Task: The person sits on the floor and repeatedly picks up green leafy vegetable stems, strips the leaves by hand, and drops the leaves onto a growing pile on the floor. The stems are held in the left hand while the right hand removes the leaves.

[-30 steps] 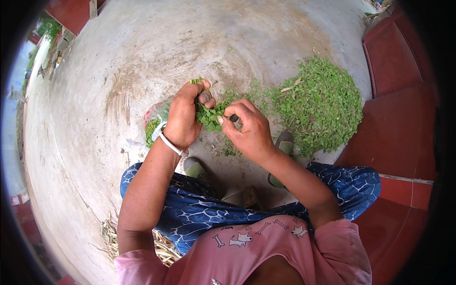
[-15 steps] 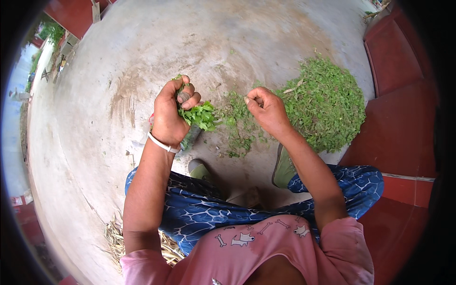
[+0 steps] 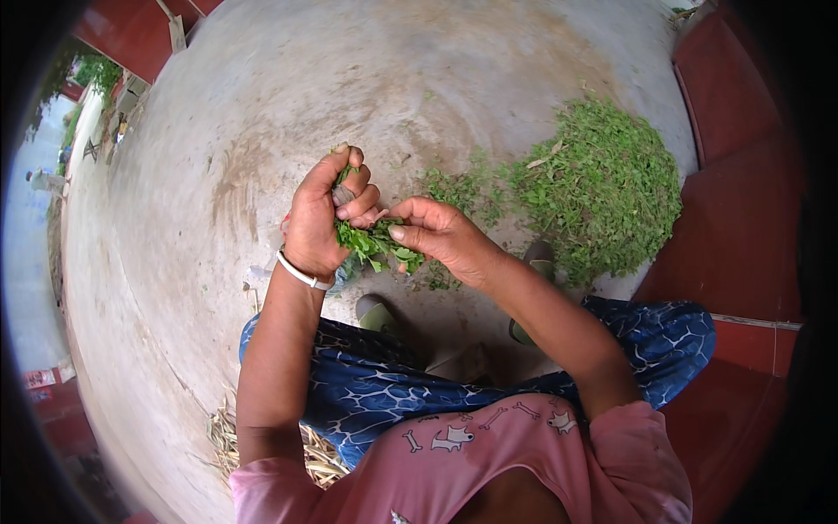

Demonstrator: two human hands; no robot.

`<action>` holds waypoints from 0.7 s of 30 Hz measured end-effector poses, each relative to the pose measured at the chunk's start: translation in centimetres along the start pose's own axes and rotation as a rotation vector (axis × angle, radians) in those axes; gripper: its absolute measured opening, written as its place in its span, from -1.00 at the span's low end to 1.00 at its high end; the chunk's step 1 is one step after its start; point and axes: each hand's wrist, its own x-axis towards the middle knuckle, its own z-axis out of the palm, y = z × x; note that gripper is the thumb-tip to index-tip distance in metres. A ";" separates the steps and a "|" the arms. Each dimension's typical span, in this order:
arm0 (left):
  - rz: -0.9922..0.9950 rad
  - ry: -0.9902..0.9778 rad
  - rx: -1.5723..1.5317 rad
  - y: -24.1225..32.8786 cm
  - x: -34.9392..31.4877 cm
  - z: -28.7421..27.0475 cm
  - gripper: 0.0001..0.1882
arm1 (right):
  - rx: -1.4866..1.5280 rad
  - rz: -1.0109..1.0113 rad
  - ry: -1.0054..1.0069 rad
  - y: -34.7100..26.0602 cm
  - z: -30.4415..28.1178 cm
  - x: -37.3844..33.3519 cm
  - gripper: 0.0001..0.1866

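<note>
My left hand (image 3: 325,214) is closed in a fist round a bunch of leafy green herbs (image 3: 375,244). The leaves hang out below the little finger, and a bit of green shows near the thumb. A wrapping sits on one of the left fingers. My right hand (image 3: 441,234) pinches the leafy end of the bunch between thumb and fingers, close against the left fist. Whether the fingertips hold a single sprig or several is hidden. Loose green sprigs (image 3: 467,188) lie on the ground past the right hand.
A big heap of green leaves (image 3: 602,188) lies on the concrete floor (image 3: 375,70) to the right. Red panels (image 3: 733,227) stand along the right side. Dry husks (image 3: 319,456) lie at the lower left. My shoes (image 3: 377,313) rest on the floor, with a plastic bag (image 3: 349,269) by the left wrist.
My right hand has moved left and down from beside the heap to the herbs, and its fingers now grip the leaves. The left hand keeps its hold, nearly in place.
</note>
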 end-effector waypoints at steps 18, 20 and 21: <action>0.148 0.275 0.406 0.0 -0.9 1.2 -0.76 | -1.534 0.166 0.226 15.8 -12.7 -3.4 -0.51; 0.139 0.293 0.424 -0.1 -0.9 1.2 -0.76 | -1.643 0.225 0.140 19.2 -13.3 -4.1 -0.51; 0.135 0.296 0.433 -0.2 -0.9 1.1 -0.76 | -1.720 0.239 0.127 21.1 -13.6 -4.4 -0.55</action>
